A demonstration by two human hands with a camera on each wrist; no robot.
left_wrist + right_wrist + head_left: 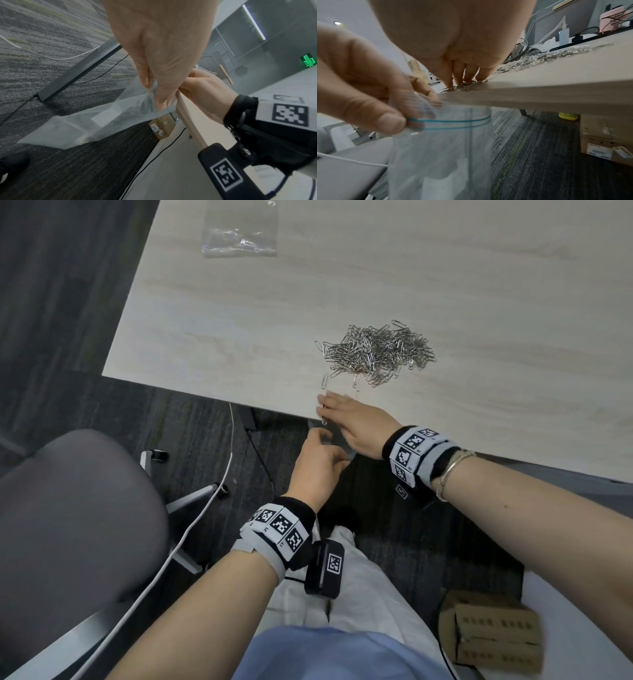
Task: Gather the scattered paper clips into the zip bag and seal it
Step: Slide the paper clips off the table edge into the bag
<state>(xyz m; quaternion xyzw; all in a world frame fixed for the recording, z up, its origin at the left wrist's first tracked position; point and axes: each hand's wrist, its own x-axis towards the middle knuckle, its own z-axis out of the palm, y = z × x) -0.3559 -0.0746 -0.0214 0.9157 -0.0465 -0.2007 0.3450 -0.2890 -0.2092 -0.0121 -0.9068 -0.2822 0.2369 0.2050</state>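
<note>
**A:** Paper clips (378, 354): main pile sits on the table (239, 337), a little way in from the near edge. A few loose ones lie between the pile and the right hand (356, 419).

**B:** Right hand state?

**A:** Palm down at the table edge, fingers (462, 73) straight, tips pressing a small bunch of clips right at the lip. Not curled round anything. Right wrist view shows the bunch under the fingertips, partly overhanging the edge.

**B:** Bag?

**A:** Zip bag (440, 148) hangs below the table edge, directly under that bunch. Mouth is held open; the blue zip line runs as a loop across the top. The far side of the mouth lies against the edge face of the table.

**B:** Left hand?

**A:** Left hand (317, 465) is just below and beside the right one, off the table. Thumb and fingers pinch the near rim of the bag at the zip strip. Left wrist view confirms it: film gathered between the fingertips, rest of the bag hanging down toward the carpet (60, 81).

**B:** Clips in the bag?

**A:** Can't tell, film is too blurred.

**B:** Anything else on the table?

**A:** A second clear bag (239, 232) at the far left, well apart from the pile, some clips inside it.
</note>
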